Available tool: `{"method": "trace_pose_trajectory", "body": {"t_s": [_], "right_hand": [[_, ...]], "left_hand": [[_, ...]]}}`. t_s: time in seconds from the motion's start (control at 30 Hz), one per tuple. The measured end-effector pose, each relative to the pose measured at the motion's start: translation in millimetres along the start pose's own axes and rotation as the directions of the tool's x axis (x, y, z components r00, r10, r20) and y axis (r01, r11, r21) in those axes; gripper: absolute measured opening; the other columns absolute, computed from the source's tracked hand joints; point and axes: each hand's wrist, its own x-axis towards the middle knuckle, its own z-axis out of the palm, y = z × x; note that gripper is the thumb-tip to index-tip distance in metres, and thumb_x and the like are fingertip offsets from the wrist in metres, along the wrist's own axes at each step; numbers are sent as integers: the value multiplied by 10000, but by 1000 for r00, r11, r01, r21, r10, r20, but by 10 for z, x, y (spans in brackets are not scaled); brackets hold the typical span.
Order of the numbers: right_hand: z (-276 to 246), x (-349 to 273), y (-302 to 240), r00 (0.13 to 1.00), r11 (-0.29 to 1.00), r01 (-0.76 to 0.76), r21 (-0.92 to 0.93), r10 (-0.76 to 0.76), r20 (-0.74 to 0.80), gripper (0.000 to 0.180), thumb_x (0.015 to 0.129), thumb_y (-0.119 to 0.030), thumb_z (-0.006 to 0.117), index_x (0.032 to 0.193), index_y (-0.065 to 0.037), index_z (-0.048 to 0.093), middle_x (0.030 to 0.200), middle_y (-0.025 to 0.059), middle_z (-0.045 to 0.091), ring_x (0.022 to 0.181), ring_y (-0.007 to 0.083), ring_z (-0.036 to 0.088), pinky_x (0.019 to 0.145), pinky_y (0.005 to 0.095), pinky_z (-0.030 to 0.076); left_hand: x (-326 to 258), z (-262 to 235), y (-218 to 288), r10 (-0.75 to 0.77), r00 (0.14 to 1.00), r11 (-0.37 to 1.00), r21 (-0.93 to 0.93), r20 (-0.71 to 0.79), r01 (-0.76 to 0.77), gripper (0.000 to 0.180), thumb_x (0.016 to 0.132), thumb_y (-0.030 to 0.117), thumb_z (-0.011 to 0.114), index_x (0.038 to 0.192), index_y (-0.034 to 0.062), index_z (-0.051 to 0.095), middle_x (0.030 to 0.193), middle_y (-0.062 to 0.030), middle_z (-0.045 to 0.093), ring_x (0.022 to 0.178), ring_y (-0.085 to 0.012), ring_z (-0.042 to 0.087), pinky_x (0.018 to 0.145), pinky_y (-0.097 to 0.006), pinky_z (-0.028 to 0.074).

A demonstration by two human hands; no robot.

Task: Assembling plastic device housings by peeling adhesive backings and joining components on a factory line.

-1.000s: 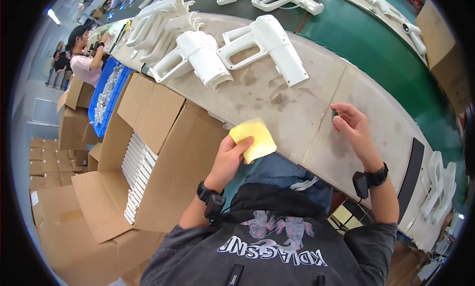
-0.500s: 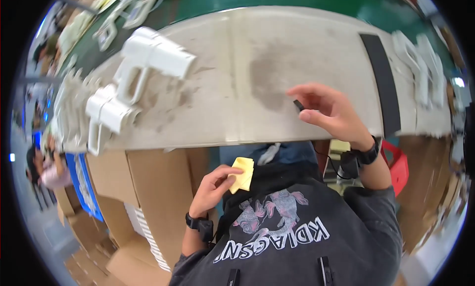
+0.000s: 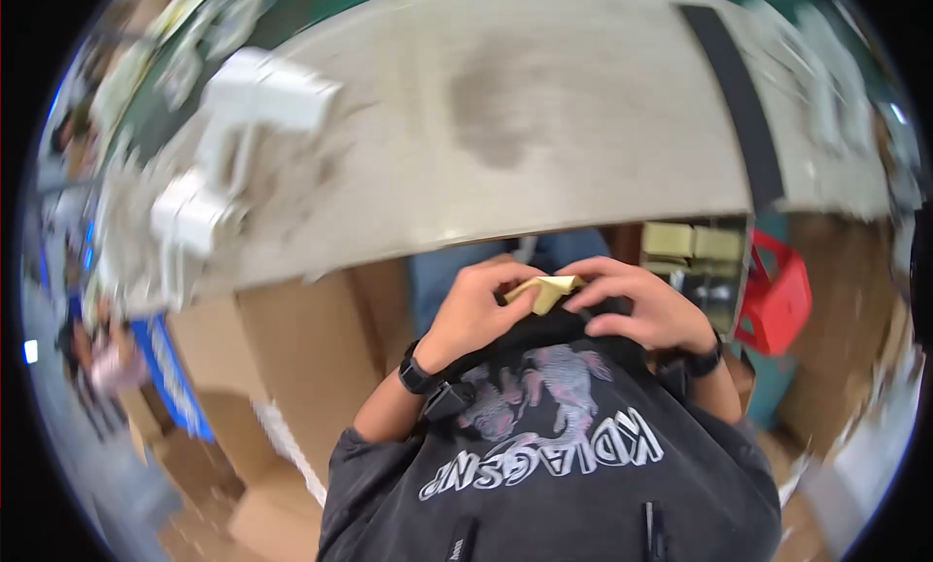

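Note:
In front of my shirt, below the table edge, both hands meet at a folded piece of yellow paper [image 3: 554, 288]. My left hand [image 3: 476, 304] pinches it between thumb and fingers. My right hand [image 3: 646, 304] comes in from the other side, its index fingertip at the paper's right end. A small black piece [image 3: 584, 315] shows between the right thumb and fingers, blurred and partly hidden.
White gun-shaped plastic housings [image 3: 267, 90] lie at the table's left, with more blurred white parts [image 3: 826, 86] at the right. A black strip [image 3: 734, 105] crosses the table's right side. Below are cardboard [image 3: 296, 329], a compartmented box [image 3: 714, 241] and a red plastic stool [image 3: 777, 295].
My right hand has come down off the table with the small black piece to the yellow paper. My left hand has moved up and right with the paper. The view has shifted and blurred.

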Motion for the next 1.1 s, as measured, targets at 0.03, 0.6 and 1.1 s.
{"method": "trace_pose_trajectory", "body": {"t_s": [0.03, 0.6, 1.1], "right_hand": [[-10, -5, 46, 1000, 998, 12, -62, -14, -28, 254, 837, -52, 745, 1081, 0, 694, 1228, 145, 620, 1131, 284, 608, 989, 372, 469], [1174, -5178, 2675, -283, 496, -16, 868, 830, -480, 204, 972, -242, 676, 925, -45, 702, 702, 16, 580, 612, 130, 576, 546, 284, 462], [-527, -3197, 1358, 246, 882, 116, 457, 420, -874, 306, 981, -185, 656, 1229, -6, 647, 1068, 37, 651, 999, 117, 616, 908, 271, 493]], "left_hand": [[113, 126, 78, -4, 999, 1000, -12, -33, 3, 191, 886, 87, 714, 1057, 3, 727, 932, -68, 721, 804, -122, 658, 728, -256, 517], [1053, 740, -285, -29, 897, 999, 52, 440, 7, 314, 960, 95, 656, 1256, 3, 611, 1230, -90, 606, 1036, -170, 624, 869, -282, 500], [752, 499, 386, 58, 833, 983, 112, 550, -143, 362, 899, 8, 658, 1258, 21, 621, 1202, -97, 651, 1096, -198, 624, 946, -312, 482]]}}
